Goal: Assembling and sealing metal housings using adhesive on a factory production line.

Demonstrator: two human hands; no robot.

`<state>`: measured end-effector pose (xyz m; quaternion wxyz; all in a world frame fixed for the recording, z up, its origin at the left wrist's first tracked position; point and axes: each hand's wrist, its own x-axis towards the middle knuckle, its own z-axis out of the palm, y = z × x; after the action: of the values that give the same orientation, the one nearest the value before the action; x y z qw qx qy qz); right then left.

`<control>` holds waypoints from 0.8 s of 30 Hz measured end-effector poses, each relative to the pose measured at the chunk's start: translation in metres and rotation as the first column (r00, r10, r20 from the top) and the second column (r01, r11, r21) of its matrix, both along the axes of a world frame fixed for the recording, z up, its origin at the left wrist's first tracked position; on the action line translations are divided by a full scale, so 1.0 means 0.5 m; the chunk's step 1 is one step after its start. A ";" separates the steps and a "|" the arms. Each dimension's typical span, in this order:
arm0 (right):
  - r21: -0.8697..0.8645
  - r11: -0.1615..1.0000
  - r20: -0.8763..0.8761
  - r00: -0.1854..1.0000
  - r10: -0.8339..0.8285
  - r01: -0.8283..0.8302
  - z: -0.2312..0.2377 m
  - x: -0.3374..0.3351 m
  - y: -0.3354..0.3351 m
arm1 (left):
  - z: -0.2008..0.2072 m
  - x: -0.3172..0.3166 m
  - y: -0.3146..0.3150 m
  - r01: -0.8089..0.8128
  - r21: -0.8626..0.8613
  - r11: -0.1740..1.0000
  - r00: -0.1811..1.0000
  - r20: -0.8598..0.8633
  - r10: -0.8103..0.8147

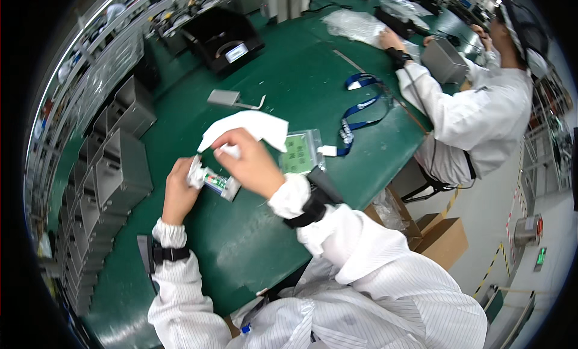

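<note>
My left hand [180, 191] is closed around crumpled white tissue [195, 174] and seems to hold the end of a small pale block with a green-and-white label [218, 183]. Just right of it, my right hand [250, 165] pinches a small wad of white tissue [230, 150] between thumb and fingers. A larger white sheet [271, 127] lies on the table behind my right hand, which partly covers it. Close to the right wrist is a clear badge sleeve with a green card [298, 153], joined to a dark blue lanyard [344, 133].
The table [259, 234] is green. Grey bins [123, 174] line its left side; a black bin [220, 39] stands at the back. A grey block [223, 97] and a bent white strip [256, 105] lie farther in. A co-worker in white [481, 108] sits at right, beside cardboard boxes [442, 240].
</note>
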<state>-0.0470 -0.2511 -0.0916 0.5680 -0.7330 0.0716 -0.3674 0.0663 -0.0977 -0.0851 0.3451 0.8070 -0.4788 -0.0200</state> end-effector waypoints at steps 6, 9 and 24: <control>-0.223 0.972 -0.401 0.916 -0.022 -0.074 0.055 -0.095 -0.074 | -0.003 0.031 -0.018 0.022 0.006 1.000 0.998 -0.057 -0.021; -0.369 0.909 -0.388 0.921 0.039 -0.194 0.031 -0.096 -0.028 | -0.005 0.036 0.000 -0.009 0.052 0.999 0.992 -0.129 0.015; -0.767 0.640 -0.172 0.977 -0.129 -0.050 -0.033 -0.053 0.034 | -0.005 0.039 0.013 0.030 0.050 0.998 0.999 -0.039 -0.028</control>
<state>-0.0735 -0.2343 -0.1081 0.1849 -0.9371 -0.0152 -0.2957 0.0856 -0.0914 -0.0876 0.3332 0.8080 -0.4830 -0.0528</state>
